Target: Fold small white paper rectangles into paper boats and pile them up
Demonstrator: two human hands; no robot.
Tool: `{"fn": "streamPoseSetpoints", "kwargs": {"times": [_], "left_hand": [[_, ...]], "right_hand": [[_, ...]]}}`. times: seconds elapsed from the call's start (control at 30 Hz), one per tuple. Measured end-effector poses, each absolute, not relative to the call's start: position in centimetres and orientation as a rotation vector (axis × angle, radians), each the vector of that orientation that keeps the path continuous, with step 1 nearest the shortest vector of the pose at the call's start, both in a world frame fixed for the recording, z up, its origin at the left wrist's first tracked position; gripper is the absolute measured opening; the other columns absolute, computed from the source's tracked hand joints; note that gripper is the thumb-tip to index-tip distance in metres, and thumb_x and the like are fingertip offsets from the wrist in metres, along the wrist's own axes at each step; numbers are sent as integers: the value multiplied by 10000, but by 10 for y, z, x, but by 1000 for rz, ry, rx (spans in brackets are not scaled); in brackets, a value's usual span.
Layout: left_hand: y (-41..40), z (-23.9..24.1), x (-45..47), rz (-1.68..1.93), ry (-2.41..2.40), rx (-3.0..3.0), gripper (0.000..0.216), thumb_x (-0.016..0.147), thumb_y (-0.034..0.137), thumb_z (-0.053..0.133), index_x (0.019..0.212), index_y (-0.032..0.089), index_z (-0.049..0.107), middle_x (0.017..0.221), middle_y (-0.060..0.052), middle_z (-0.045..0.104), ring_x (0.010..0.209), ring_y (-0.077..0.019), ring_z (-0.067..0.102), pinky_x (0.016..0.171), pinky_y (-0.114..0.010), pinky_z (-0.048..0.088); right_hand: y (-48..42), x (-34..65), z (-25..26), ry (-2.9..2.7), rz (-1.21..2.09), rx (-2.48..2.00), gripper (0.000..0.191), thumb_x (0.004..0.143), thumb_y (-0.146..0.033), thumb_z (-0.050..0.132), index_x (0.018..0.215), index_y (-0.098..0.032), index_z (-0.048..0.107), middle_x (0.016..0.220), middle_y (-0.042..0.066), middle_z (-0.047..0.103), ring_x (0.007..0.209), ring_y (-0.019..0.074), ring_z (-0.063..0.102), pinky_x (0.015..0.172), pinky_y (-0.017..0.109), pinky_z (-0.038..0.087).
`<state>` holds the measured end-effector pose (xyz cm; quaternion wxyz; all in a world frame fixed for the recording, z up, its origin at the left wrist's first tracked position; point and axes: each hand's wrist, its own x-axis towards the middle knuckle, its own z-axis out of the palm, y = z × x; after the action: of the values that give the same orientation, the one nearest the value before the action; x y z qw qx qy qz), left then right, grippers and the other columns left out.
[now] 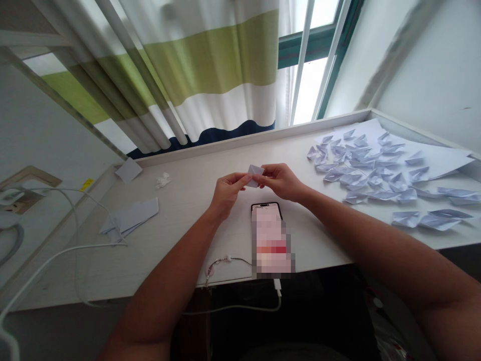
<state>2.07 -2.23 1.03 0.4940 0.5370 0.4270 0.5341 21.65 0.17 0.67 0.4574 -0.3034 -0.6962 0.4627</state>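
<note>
A small folded piece of white paper (255, 173) is held between both hands, above the middle of the desk. My left hand (229, 190) pinches its left edge between thumb and fingers. On the other side, my right hand (281, 179) grips the paper with the thumb in front; some of its fingers are hidden behind. Just below the hands lies a phone (268, 220), its screen lit and partly blurred. Many folded paper pieces (368, 160), some shaped like little boats, spread over the right part of the desk.
Large white sheets (443, 153) lie under the folded pieces. At the left are stacked paper sheets (139, 218), a square of paper (128, 170) and a crumpled scrap (163, 180). A charging cable (278, 291) hangs from the phone; a beaded strap (216, 263) lies beside it.
</note>
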Motion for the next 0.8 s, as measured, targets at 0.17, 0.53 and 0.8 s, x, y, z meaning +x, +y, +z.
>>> {"fn": "streamPoseSetpoints", "kwargs": {"times": [0.17, 0.53, 0.8], "left_hand": [[-22, 12, 22, 1393, 996, 1344, 343, 697, 493, 972, 866, 216, 862, 849, -38, 803, 769, -152, 639, 739, -293, 487], [-26, 20, 21, 1352, 957, 1319, 263, 762, 417, 927, 896, 202, 856, 650, 1, 713, 542, -94, 518, 538, -259, 384], [-28, 20, 19, 1355, 954, 1304, 328, 803, 370, 913, 1034, 160, 810, 878, -67, 823, 785, -180, 764, 749, -310, 577]], "right_hand": [[1, 218, 6, -1790, 1066, -767, 522, 859, -667, 830, 740, -179, 683, 684, 10, 665, 657, 144, 570, 629, 313, 448], [-4, 218, 9, -1734, 1119, -802, 428, 921, -601, 816, 910, -178, 752, 534, -44, 603, 414, 89, 469, 423, 268, 358], [1, 218, 3, -1691, 1194, -681, 378, 918, -497, 824, 1134, -188, 799, 866, 29, 754, 668, 152, 718, 611, 325, 637]]}}
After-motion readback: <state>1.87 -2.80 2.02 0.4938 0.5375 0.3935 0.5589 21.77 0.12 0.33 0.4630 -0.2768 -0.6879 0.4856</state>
